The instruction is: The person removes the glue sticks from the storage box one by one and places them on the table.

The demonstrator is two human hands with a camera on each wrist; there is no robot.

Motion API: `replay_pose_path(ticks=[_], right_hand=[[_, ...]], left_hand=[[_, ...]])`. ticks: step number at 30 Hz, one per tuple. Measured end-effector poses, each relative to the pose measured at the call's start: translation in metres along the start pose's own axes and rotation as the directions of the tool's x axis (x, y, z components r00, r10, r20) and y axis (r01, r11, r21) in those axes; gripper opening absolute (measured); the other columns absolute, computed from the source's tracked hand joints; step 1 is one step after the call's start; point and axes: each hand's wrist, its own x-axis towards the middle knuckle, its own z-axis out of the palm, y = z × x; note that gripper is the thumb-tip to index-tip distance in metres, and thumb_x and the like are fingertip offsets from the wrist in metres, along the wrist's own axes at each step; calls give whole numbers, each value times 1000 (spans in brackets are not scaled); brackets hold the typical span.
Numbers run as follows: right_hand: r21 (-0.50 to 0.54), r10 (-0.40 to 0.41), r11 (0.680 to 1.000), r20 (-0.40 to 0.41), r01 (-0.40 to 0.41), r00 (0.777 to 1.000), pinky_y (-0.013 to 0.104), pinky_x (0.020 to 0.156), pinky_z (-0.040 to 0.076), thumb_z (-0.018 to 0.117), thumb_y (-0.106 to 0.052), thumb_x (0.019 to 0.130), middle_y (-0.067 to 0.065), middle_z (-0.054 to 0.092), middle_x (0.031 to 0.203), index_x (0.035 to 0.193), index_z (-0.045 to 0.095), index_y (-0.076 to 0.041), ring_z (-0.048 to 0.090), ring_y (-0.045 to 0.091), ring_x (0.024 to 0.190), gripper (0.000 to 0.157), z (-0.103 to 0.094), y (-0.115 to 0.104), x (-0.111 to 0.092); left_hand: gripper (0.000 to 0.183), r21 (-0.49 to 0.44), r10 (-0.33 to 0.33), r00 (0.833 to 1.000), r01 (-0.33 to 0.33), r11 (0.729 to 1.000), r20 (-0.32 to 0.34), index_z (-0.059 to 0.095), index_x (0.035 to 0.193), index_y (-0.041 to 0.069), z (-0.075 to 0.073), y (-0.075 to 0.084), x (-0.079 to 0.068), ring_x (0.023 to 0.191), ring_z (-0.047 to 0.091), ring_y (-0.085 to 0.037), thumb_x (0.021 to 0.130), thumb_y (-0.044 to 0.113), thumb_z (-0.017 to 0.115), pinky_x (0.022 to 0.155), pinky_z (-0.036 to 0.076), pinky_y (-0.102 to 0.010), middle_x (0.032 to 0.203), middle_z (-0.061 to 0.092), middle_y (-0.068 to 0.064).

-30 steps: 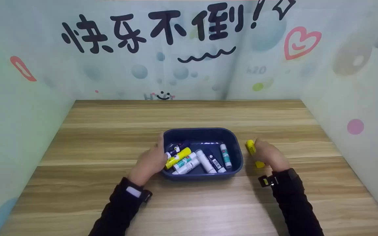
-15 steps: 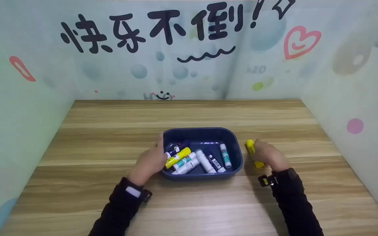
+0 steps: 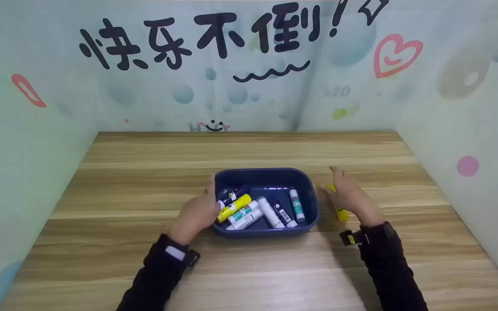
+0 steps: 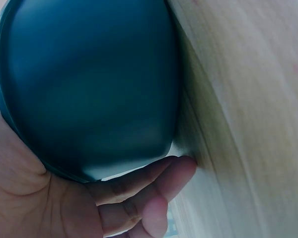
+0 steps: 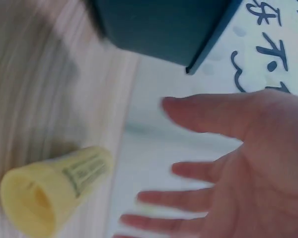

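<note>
A dark blue plastic bin (image 3: 270, 233) sits mid-table with several glue sticks in it, among them a yellow glue stick (image 3: 234, 207) and a white one (image 3: 270, 212). My left hand (image 3: 199, 211) grips the bin's left side, its fingers (image 4: 174, 181) on the outside of the wall; the thumb is hidden in the left wrist view. To the right of the bin, another yellow glue stick (image 3: 343, 214) lies on the table, its hollow end facing the right wrist camera. Over it hovers my right hand (image 3: 352, 196), fingers spread and apart from the stick, holding nothing.
The wood-grain table (image 3: 253, 276) reaches back to a printed wall sheet (image 3: 270, 95) with dark lettering. Pale side panels stand at left and right. Black cuffs with small wrist-worn cameras cover both wrists.
My right hand, earlier with its fingers round the yellow glue stick outside the bin, has let go, lifted slightly and spread its fingers. The left hand and the bin stay put.
</note>
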Motion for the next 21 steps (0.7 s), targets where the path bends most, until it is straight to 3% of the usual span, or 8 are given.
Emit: replay_pose_path(ticks=[3, 6, 9, 12, 16, 21], right_hand=[[19, -166, 985, -115, 169, 979, 57, 107, 25, 49, -18, 95, 35, 30, 140, 140, 22, 10, 29, 49, 130, 60, 2, -6, 1], [11, -303, 950, -205, 312, 931, 52, 107, 29, 54, -19, 94, 27, 39, 137, 138, 33, 6, 35, 40, 129, 55, 4, -17, -2], [-10, -392, 916, -229, 401, 891, 49, 106, 32, 59, -23, 91, 20, 47, 131, 132, 44, 1, 42, 35, 125, 50, 7, -29, -7], [-17, -420, 906, -164, 423, 893, 49, 103, 36, 64, -24, 87, 18, 52, 128, 127, 50, -2, 46, 34, 121, 48, 12, -38, -10], [-84, -399, 915, -63, 394, 915, 47, 97, 43, 67, -26, 85, 20, 53, 126, 125, 52, -2, 50, 36, 117, 49, 23, -44, -11], [-202, -412, 897, -61, 393, 909, 48, 96, 44, 70, -23, 82, 23, 55, 122, 120, 54, 1, 53, 38, 112, 48, 38, -47, -8]], left_hand=[[73, -5, -4, 1000, 4, 1000, 5, 4, 148, -2, 0, 0, 0, 87, 63, -38, 92, 17, 47, 75, 50, -49, 125, 54, -28], [73, -18, -14, 1000, 14, 1000, 13, 3, 148, -1, 0, 0, 0, 90, 62, -38, 92, 17, 48, 77, 50, -49, 126, 53, -27], [73, -29, -22, 1000, 23, 999, 18, 3, 148, 0, 0, 0, 0, 92, 62, -39, 93, 18, 47, 79, 49, -49, 129, 52, -27], [74, -33, -25, 1000, 26, 999, 19, 2, 148, 1, -1, 0, 0, 95, 62, -40, 93, 19, 47, 81, 49, -50, 130, 51, -27], [73, -27, -19, 1000, 19, 999, 12, 3, 148, 0, -1, 0, 0, 95, 62, -40, 93, 18, 47, 80, 49, -50, 129, 52, -27], [72, -31, -21, 1000, 21, 999, 10, 5, 148, 1, 0, 0, 1, 98, 61, -40, 93, 17, 47, 83, 48, -51, 129, 51, -28]])
